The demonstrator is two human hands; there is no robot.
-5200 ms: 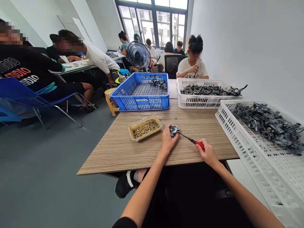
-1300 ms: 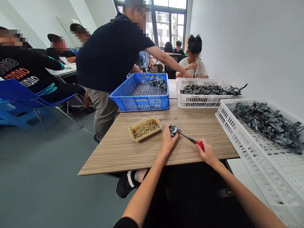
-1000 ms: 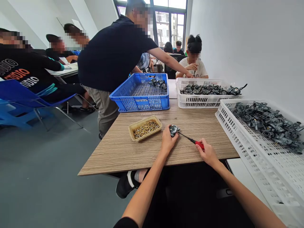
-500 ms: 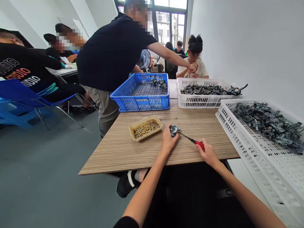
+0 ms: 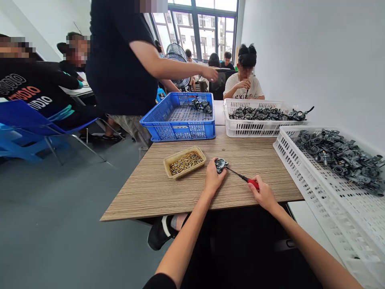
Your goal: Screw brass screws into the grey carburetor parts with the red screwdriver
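Observation:
On the wooden table [image 5: 156, 188], my left hand [image 5: 214, 179] is closed round a small dark metal part [image 5: 220, 164] and holds it down. My right hand [image 5: 264, 194] grips the red handle of a screwdriver [image 5: 243, 178], whose thin shaft slants up-left with its tip at the part. A tan tray of brass screws [image 5: 184, 161] lies just left of my left hand.
A blue crate [image 5: 179, 117] with a few parts and a white crate [image 5: 258, 119] full of parts stand at the table's far side. Another white crate [image 5: 333, 188] of parts is on my right. A person in black stands at the table's left; others sit around.
My hands, the part and the screwdriver have stayed put. The standing person came in from the left, reached toward the white crate, then pulled the arm back and straightened up.

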